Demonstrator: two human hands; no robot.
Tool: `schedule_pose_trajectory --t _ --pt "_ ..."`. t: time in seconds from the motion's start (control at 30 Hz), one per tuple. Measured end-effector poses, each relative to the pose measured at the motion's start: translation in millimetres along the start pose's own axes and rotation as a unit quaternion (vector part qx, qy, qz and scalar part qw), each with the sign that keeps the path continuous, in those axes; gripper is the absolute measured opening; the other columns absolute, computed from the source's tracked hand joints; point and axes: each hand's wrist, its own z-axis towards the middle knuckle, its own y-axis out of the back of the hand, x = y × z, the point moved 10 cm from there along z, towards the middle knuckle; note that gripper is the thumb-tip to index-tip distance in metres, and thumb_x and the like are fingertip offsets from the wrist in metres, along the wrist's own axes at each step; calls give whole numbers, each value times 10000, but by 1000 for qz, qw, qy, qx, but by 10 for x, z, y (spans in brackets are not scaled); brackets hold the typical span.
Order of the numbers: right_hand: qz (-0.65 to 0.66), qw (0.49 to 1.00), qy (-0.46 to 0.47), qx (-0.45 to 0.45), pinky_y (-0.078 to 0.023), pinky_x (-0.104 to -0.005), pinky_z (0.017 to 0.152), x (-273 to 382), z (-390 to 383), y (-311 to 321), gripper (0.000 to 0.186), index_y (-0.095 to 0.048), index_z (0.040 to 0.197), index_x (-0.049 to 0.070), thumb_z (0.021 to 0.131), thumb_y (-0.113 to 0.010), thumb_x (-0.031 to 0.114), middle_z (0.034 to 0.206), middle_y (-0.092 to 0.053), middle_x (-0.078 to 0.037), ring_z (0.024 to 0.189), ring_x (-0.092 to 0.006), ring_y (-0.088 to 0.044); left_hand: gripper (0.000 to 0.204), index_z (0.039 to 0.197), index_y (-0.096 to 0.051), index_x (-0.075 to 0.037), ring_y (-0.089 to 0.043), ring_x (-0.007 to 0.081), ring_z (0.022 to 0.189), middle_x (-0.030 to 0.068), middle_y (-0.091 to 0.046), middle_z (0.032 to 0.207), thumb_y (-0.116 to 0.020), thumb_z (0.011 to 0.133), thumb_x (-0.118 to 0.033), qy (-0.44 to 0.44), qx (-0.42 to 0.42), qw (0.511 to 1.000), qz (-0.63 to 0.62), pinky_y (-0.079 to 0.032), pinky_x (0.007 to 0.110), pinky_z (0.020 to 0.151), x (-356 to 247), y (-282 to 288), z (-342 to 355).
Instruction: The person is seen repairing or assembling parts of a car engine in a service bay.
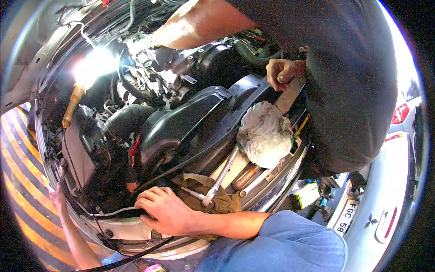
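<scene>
My left hand point(57, 197) rests on the outer edge of the car's engine bay at the lower left, fingers stretched out, with nothing seen in it. My right hand point(166, 212) lies palm down on the front edge of the bay, its fingers loosely bent and apart. Close to its fingertips runs a thin metal rod point(120, 211). Just beyond the right hand, a ratchet wrench point(219, 183) with a socket extension point(193, 193) lies on a crumpled brown cloth point(229, 204).
A lit work lamp point(73, 106) stands at the left. A co-worker's hand point(283, 73) is over the far side, their other arm point(204, 25) reaching in. A whitish round smudged piece point(265, 134), a ring spanner point(258, 185) and a yellow-handled tool point(301, 125) lie right of black covers point(181, 118).
</scene>
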Motion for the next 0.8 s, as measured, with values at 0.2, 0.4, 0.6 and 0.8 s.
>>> schedule_pose_trajectory --t 0.2,0.4,0.6,0.8 --pt "4 1000 5 1 -381 -473 985 31 9 3 305 -609 1109 57 850 -652 213 1190 -579 -111 1168 -317 -518 788 1454 -352 7 -554 423 1205 290 -555 1319 -674 862 -401 39 34 998 33 -422 446 1025 188 49 62" --pt "-16 1000 -13 6 -378 -471 980 -54 -6 0 300 -609 1103 61 856 -642 227 1185 -577 -110 1168 -315 -514 789 1460 -341 3 -549 439 1206 305 -542 1327 -672 865 -396 42 46 997 41 -423 452 1027 -19 -109 20" --pt "-23 1000 -19 4 -373 -472 980 -75 -11 8 298 -610 1104 61 862 -634 234 1186 -573 -112 1171 -313 -507 770 1454 -344 6 -523 441 1237 299 -516 1362 -675 869 -371 31 19 998 49 -407 454 1044 -111 -88 -42" --pt "-8 1000 -9 0 -374 -480 978 -30 12 15 290 -609 1100 55 866 -633 225 1192 -566 -118 1178 -321 -503 736 1436 -378 4 -522 436 1234 290 -527 1352 -671 860 -348 28 1 999 23 -404 452 1039 106 6 60"
